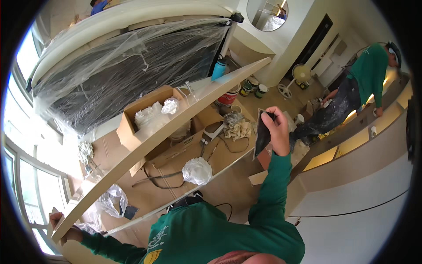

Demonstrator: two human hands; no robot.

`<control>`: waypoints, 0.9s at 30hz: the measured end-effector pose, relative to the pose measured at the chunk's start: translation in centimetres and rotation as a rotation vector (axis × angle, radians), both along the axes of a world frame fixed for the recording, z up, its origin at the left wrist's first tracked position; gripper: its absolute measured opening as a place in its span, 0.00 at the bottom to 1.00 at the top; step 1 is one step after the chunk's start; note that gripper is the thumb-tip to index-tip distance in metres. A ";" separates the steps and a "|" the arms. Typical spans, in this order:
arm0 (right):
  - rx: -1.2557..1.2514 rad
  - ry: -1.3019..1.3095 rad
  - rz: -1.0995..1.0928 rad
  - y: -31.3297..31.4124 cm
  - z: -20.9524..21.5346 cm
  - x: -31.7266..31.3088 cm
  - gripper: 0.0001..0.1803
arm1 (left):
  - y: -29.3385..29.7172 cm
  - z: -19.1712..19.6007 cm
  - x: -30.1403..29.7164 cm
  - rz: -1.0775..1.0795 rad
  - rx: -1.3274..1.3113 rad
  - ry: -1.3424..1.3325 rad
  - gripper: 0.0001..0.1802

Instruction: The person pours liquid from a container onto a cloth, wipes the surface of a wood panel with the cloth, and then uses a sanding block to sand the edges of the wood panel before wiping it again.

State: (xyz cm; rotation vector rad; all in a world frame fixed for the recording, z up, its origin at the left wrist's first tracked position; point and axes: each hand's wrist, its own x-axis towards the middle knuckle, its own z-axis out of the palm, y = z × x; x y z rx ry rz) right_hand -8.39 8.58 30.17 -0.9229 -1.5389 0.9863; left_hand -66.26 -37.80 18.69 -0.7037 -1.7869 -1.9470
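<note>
A long beige board [165, 132] runs slantwise from the lower left to the upper middle. My left hand [65, 229] is closed round its near left end, with part of the fingers hidden. Raised to the right of the board, my right hand [277, 127] grips a dark, broad-bladed putty knife [262, 135], its blade pointing down and left. Behind the board stands an open cardboard box [127, 119] with crumpled clear plastic in it. Below the board, a plastic-wrapped bundle [197, 171] lies on cardboard sheeting [145, 193].
A blue bottle [218, 69] stands near the board's far end. Paint cans [261, 91] and a red-labelled bucket [228, 96] are on the floor, with a fan [302, 72] beyond. At right, another person in green [367, 75] bends over lit shelving [351, 145]. Plastic sheeting [132, 66] covers a dark panel.
</note>
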 end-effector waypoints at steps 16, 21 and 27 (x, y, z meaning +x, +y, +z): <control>-0.015 -0.039 -0.029 17.1 -6.0 8.2 0.19 | -3.2 -2.7 -9.2 -1.566 1.668 -0.625 0.17; -0.040 0.003 -0.011 19.1 -6.7 7.8 0.20 | -7.5 -2.0 -10.9 -1.853 1.786 -0.552 0.15; 0.296 -0.227 -0.246 23.0 -3.8 9.5 0.21 | -4.6 -1.4 -10.4 -0.963 1.272 -0.400 0.19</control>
